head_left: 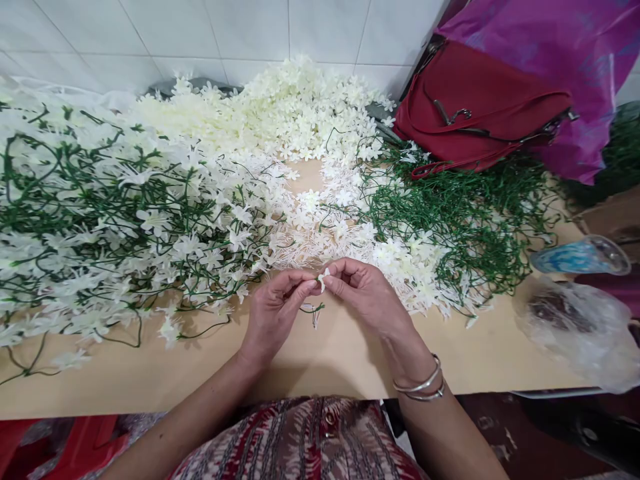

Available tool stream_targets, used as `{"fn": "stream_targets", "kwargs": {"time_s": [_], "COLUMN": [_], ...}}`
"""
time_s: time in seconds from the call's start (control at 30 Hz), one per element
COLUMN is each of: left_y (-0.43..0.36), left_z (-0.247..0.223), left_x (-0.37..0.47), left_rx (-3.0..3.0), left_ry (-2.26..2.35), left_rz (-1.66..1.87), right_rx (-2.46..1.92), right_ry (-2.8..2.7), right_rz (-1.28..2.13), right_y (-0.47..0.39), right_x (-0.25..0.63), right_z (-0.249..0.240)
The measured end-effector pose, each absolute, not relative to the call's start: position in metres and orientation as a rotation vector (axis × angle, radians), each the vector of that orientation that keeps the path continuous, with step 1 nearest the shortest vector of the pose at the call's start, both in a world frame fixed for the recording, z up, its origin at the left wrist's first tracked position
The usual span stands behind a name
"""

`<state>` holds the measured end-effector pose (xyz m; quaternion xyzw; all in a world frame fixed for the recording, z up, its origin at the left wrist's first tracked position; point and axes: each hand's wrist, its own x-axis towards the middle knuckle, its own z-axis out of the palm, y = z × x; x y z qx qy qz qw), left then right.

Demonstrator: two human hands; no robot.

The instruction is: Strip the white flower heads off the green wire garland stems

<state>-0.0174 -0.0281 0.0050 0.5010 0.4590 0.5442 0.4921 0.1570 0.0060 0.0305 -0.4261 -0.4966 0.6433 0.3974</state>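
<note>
My left hand [275, 310] and my right hand [373, 297] meet over the table's front part, each pinched at the fingertips. Between them is a small white artificial flower [323, 279], gripped from both sides. Just below the fingers a short green stem with pale thin strands [314, 312] shows; whether it hangs from my left hand or lies on the table I cannot tell. Pale stamen strands [300, 247] lie spread behind my hands. To the left is a large heap of white flowers on green stems [150, 220]. Loose cream flower heads [300, 100] are piled at the back.
Bare green stems [475, 220] lie tangled on the right. A red bag [475, 100] and a purple plastic bag [575, 60] stand behind them. A blue-patterned plastic cup [580, 256] and a clear plastic bag [585, 333] are at the table's right. A tiled wall [250, 30] bounds the back.
</note>
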Motion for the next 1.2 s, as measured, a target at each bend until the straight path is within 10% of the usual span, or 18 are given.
{"fn": "stream_targets", "kwargs": {"time_s": [1.2], "left_y": [-0.031], "left_z": [-0.004], "left_x": [-0.020], "left_rx": [1.307], "left_ry": [1.244], "left_rz": [1.310], "right_rx": [-1.115], "right_ry": [-1.243], "right_rz": [1.646], "right_y": [0.007], "right_x": [0.160], "right_z": [0.021]}}
